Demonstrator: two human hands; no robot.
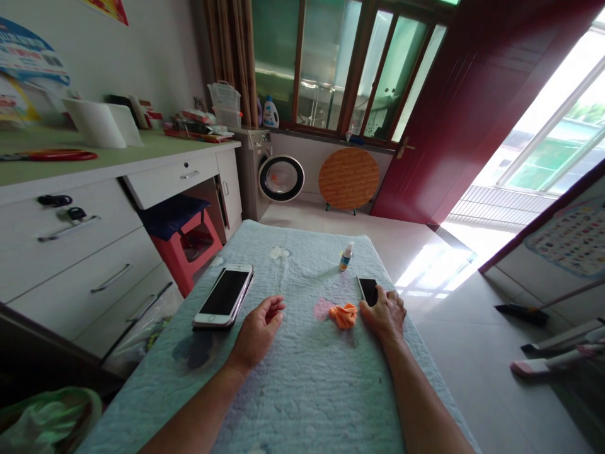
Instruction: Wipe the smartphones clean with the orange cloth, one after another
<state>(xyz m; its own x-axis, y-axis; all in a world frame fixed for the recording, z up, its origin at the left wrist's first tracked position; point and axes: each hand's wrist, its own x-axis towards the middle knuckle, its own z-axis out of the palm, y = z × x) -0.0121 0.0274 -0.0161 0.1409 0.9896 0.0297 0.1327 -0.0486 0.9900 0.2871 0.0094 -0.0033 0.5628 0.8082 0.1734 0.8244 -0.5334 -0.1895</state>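
My right hand rests over the lower part of a small white-framed smartphone with a dark screen, thumb at one side and fingers at the other. The phone lies on the cloth-covered table. My left hand lies on its side on the cloth, fingers loosely curled, thumb apart from them, with nothing visible in it. Left of that hand is a larger white smartphone, lying on something dark. An orange cloth sits crumpled just left of my right hand. A small spray bottle stands upright behind it.
The table has a pale blue quilted cover. A red stool and white drawers stand at the left. Further back are a washing machine with its door open, a round wooden tabletop and a red door.
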